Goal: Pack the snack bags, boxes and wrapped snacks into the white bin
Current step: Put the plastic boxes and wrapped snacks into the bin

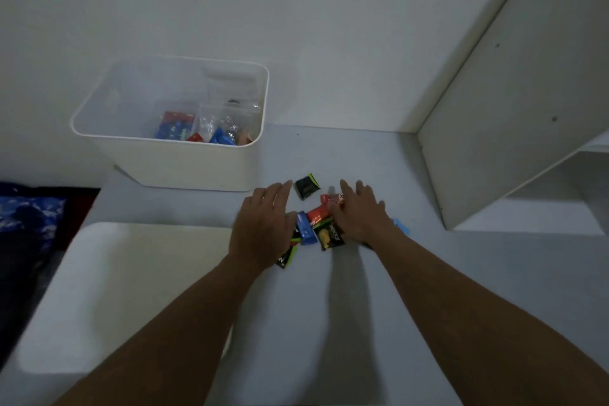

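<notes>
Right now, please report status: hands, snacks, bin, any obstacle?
Left hand and right hand open, flanking the loose snack pile, nothing gripped. One black packet lies apart. White bin partly filled. Path to the bin clear.

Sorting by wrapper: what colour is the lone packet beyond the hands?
Black with green edges, head view.

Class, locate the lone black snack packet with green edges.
The black packet lies on the table beyond both hands, just right of the white bin.
</notes>
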